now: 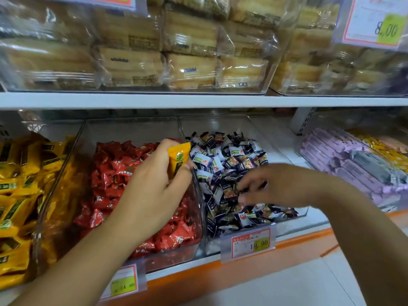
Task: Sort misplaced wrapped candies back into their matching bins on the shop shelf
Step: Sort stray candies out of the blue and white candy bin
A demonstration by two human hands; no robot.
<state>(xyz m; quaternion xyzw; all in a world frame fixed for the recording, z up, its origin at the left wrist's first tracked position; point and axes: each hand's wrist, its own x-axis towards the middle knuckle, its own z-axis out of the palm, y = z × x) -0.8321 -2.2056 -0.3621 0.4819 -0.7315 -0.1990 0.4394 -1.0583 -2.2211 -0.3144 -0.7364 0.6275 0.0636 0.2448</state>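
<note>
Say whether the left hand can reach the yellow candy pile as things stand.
Probably yes: left hand, pinching a yellow candy, is over the red bin; yellow candy pile lies adjacent, its top uncovered.

The white upper shelf carries clear tubs packed with wrapped pale cakes. The lower shelf, white with an orange front edge, holds a row of containers: yellow packets at the left, a clear bin of red candies beside them, a second bin of dark blue and white candies touching it, and purple packs further right. Price tags hang on its front edge below the two bins.
</note>
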